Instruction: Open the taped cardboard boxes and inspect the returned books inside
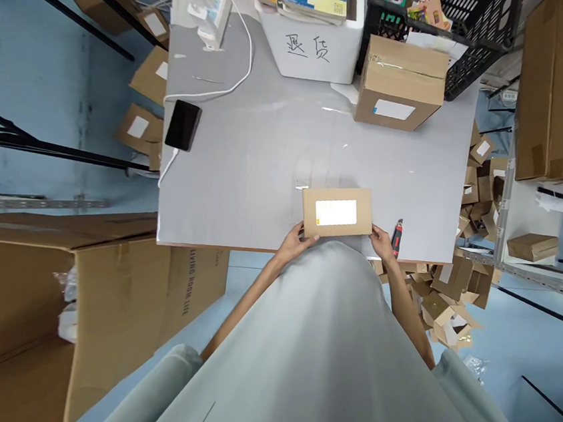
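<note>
A small brown cardboard box [316, 227] with a white label on its upper face is held at the near edge of the grey table, tilted slightly. My left hand [296, 242] grips its lower left corner, with the thumb on the front edge. At the lower right corner, my right hand [381, 242] holds the box by its side. Just right of that hand lies a red and black utility knife [397, 238]. The undersides of both hands' grips are hidden.
A larger taped box [403, 83], a white bin [318, 57] of books and a black crate [472, 53] stand at the back. A black phone [183, 125] and white cable lie left. A large open carton [121, 301] stands lower left.
</note>
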The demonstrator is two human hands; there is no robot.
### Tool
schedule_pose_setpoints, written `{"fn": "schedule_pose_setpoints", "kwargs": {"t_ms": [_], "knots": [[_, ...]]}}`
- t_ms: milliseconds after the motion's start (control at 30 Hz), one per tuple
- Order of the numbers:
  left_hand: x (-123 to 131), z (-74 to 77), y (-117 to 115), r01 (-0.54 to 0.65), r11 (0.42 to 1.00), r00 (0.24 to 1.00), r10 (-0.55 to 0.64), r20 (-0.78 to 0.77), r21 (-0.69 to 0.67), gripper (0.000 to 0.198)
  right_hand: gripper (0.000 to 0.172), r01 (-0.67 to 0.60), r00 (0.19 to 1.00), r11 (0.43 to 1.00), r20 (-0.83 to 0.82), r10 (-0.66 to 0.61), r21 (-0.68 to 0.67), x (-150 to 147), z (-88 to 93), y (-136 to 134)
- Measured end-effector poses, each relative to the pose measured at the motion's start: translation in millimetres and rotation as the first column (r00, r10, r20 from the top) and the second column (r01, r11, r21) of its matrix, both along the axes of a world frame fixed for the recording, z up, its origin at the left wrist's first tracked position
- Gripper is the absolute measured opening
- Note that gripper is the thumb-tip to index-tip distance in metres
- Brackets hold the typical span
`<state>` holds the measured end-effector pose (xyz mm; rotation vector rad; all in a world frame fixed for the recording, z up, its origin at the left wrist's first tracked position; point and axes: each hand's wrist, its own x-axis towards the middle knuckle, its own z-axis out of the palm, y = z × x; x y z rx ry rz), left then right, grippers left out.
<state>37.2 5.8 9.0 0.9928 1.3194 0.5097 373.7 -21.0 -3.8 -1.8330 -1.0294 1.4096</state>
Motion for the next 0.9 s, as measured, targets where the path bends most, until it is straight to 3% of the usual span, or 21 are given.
{"fn": "schedule_pose_setpoints", "kwargs": {"t_ms": [167,333,467,600,733,833,900], "knots": [[-3.6,5.9,0.6,-0.046,0.999,0.999,0.047,-0.020,0.027,0.088,0.054,-0.009,0.998,0.998,0.069,0.004,0.069,-5.5,22.9,1.3],[-13.9,16.3,14.5,-0.160,0.967,0.985,0.170,-0.038,0.197,0.078,0.035,0.012,0.989,0.989,0.145,-0.033,0.148,-5.1,58.4,17.1],[-21.1,21.9,33.6,-0.237,0.920,0.963,0.266,-0.052,0.311,0.072,0.030,0.000,0.972,0.979,0.231,-0.049,0.206,-13.4,77.7,34.3],[-22.3,18.5,42.7,-0.220,0.932,0.958,0.262,-0.115,0.288,0.067,0.015,-0.055,0.937,0.992,0.350,0.011,0.116,-26.0,76.5,43.2],[-22.6,11.1,33.5,-0.220,0.944,0.951,0.264,-0.160,0.245,0.064,0.007,-0.073,0.923,0.997,0.380,0.053,0.037,-31.3,66.9,34.3],[-20.0,11.1,24.7,-0.257,0.939,0.942,0.296,-0.157,0.231,0.061,0.014,-0.063,0.936,0.998,0.349,0.054,0.016,-34.7,59.7,22.1],[-15.7,17.4,20.9,-0.276,0.930,0.932,0.321,-0.168,0.243,0.059,0.028,-0.048,0.948,0.998,0.317,0.037,0.027,-37.5,54.1,15.0]]}}
